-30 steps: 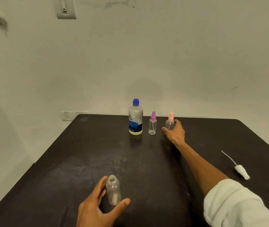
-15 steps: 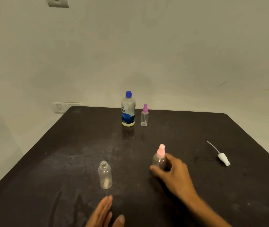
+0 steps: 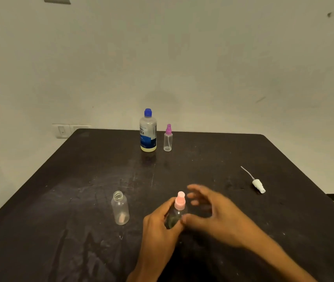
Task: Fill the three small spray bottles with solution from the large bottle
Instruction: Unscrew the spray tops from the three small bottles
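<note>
The large bottle [image 3: 148,131] with a blue cap stands at the table's far middle, with a small purple-capped spray bottle [image 3: 168,138] just to its right. An uncapped clear small bottle [image 3: 120,208] stands upright in the near middle. To its right, my left hand [image 3: 159,226] grips the body of the pink-capped spray bottle [image 3: 179,203]. My right hand [image 3: 211,214] hovers right beside it with fingers spread and blurred, thumb near the bottle's body.
A white spray head with its dip tube [image 3: 257,183] lies on the dark table [image 3: 202,169] at the right. A pale wall rises behind the table, with a switch plate [image 3: 68,130] at the far left corner.
My right hand brought the pink-capped bottle from the far row to the near middle. My left hand left the uncapped bottle and took hold of the pink-capped one; my right hand let go.
</note>
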